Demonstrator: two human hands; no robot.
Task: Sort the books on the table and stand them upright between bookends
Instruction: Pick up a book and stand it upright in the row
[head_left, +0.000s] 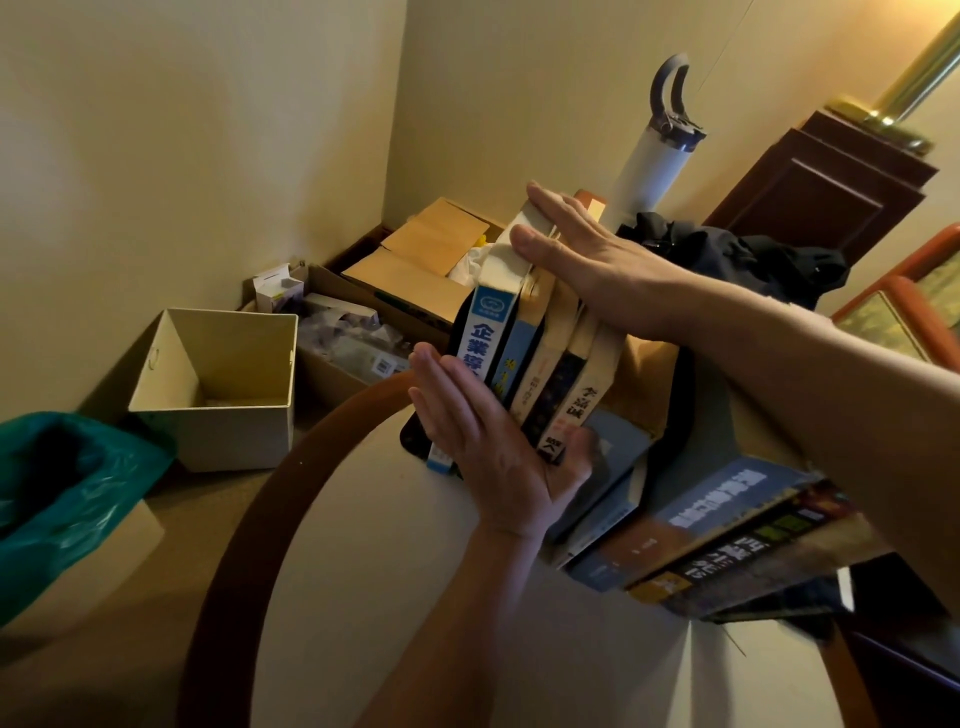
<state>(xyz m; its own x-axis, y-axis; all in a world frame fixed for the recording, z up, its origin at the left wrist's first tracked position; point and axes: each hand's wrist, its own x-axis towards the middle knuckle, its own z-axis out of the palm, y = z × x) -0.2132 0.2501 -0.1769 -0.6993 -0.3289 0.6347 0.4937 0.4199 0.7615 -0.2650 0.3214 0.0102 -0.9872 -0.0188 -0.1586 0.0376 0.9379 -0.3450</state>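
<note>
Five books (550, 384) stand upright in a row near the far edge of the round bench (389, 571), spines facing the camera. The left hand (483, 447) lies flat against the lower spines at the row's left end, fingers (441, 384) straight and pressed together, thumb low by the cream spine. The right hand (597, 260) lies palm down on the tops of the books, fingers straight and close together, the thumb on the top of the white-and-blue book (483, 338) at the left end. A black bookend (412, 439) shows just left of that book, partly behind the left fingers. Right of the row, a stack (727, 535) of more books lies flat, overhanging the bench edge. Behind the row stand a white bottle (652, 166) and a black cloth (727, 260). On the floor sit cardboard boxes (415, 260), a white box (218, 384) and a green bag (62, 493)
</note>
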